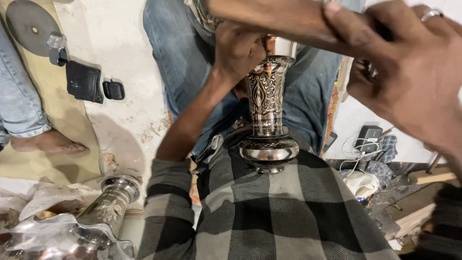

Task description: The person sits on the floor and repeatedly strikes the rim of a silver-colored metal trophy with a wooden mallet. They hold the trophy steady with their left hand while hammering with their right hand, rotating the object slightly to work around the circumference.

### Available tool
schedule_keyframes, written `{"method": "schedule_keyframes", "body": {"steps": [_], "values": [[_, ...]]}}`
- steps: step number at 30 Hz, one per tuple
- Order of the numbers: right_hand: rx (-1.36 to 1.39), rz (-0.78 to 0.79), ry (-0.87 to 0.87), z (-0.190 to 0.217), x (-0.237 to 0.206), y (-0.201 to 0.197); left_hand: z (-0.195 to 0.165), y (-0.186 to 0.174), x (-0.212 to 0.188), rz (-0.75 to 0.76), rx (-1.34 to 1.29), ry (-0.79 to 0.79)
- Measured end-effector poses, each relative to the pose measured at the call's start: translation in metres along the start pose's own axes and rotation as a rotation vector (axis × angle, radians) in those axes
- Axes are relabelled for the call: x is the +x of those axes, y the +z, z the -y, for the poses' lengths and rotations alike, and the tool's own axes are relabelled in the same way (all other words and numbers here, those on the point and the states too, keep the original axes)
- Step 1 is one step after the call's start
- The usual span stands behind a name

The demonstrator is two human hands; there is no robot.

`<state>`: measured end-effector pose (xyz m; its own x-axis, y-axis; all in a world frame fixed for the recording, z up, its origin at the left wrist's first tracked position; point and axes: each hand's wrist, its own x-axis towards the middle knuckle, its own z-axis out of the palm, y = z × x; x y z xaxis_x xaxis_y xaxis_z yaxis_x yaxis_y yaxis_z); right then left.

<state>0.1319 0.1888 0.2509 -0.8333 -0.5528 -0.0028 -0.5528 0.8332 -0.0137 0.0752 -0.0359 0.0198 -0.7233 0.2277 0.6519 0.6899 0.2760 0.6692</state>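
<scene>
clear plastic bag (pixel 57 236) bottom left, crumpled

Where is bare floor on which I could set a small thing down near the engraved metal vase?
Bare pale floor lies between the black wallet and the jeans-clad leg. Crowded: the right side with charger and cables, and the lower left with a second vase in plastic wrap.

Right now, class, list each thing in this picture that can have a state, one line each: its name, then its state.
engraved metal vase: upright, base braced against the person's checked shirt.
left hand: closed on the vase's rim.
right hand: raised beside the vase, blurred, ring on one finger; what it holds cannot be told.
second vase: tilted, leaning among plastic wrapping.
black wallet: closed, flat on the floor.
charger: cable attached.
</scene>
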Motion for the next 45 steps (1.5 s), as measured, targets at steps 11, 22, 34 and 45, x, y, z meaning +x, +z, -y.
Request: {"method": "schedule_keyframes", "body": {"steps": [11,22,34,45], "values": [[0.497,-0.427,0.423,0.028,-0.087,0.111,-0.013,-0.031,0.067,0.389,0.04,0.315],[0.963,-0.541,0.823,0.084,-0.126,0.197,-0.002,-0.022,0.091,0.743,-0.068,0.477],[0.548,-0.785,0.659,0.074,-0.106,0.191,0.004,-0.025,0.079,0.78,-0.188,0.386],[0.58,-0.559,0.531,0.054,-0.08,0.123,0.008,-0.024,0.046,0.369,0.053,0.366]]}}
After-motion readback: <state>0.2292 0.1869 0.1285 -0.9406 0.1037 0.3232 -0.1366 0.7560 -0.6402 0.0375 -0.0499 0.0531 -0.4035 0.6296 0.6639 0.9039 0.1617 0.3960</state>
